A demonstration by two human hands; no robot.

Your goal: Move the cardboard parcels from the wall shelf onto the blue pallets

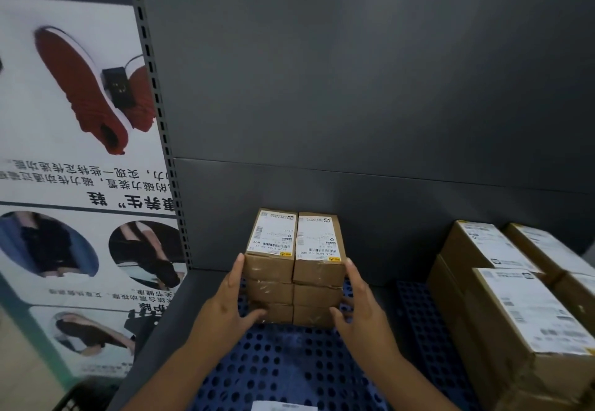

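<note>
A block of small cardboard parcels (294, 269), two columns three high with white labels on top, stands on a blue perforated pallet (289, 365). My left hand (233, 301) presses flat against the block's left side, its thumb at the lower front. My right hand (357, 304) presses against the right side, fingers curled on the bottom parcel. Both hands clamp the block between them.
Larger labelled cardboard boxes (515, 314) are stacked on a second blue pallet (415, 298) to the right. A dark grey panel wall (354, 105) rises behind. A poster (80, 153) with shoes covers the left. A white label edge (283, 406) shows at the bottom.
</note>
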